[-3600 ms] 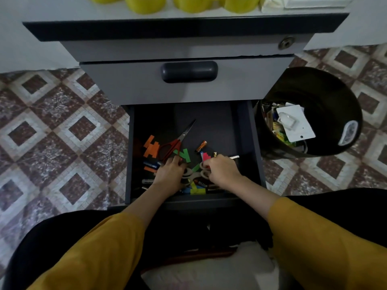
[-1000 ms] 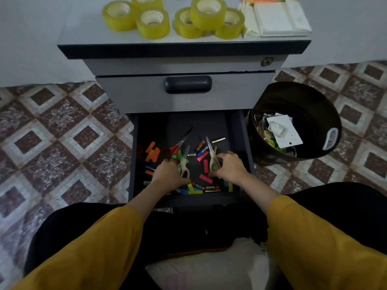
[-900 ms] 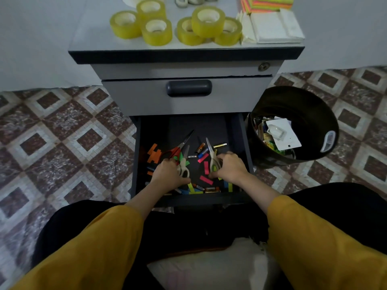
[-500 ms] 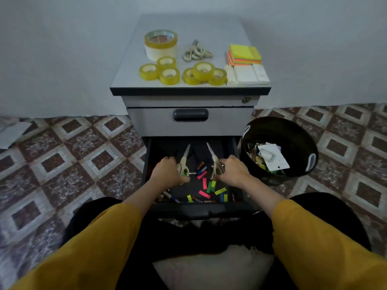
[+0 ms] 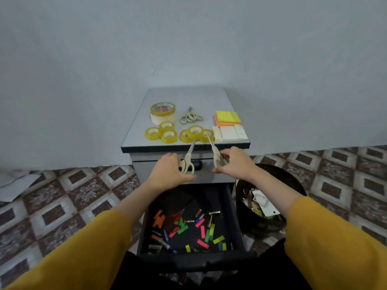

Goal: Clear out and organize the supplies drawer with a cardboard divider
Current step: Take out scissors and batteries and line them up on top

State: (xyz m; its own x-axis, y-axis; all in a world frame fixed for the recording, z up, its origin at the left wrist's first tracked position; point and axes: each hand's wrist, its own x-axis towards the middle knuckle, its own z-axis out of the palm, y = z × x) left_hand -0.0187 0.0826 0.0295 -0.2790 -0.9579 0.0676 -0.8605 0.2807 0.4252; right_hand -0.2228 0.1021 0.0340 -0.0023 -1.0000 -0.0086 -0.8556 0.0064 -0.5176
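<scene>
The bottom drawer (image 5: 144, 231) of a grey cabinet stands pulled out, strewn with coloured paper strips (image 5: 202, 230), batteries (image 5: 198, 213) and orange pieces (image 5: 158, 219). My left hand (image 5: 167, 171) grips a pair of beige-handled scissors (image 5: 187, 160) by the handles, blades pointing up toward the cabinet top (image 5: 186, 97). My right hand (image 5: 234, 163) holds a second pair of beige scissors (image 5: 215, 154) the same way. Both hands are raised in front of the closed upper drawer.
On the cabinet top lie several yellow tape rolls (image 5: 167, 133), a larger tape roll (image 5: 162, 109), more beige scissors (image 5: 191, 117) and stacked sticky notes (image 5: 227, 118) with white pads (image 5: 230, 133). A black waste bin (image 5: 293, 185) with scraps stands right of the drawer. Patterned tile floor surrounds everything.
Both hands picked a pair of scissors each out of the drawer and lifted them up toward the cabinet top. The camera tilted upward.
</scene>
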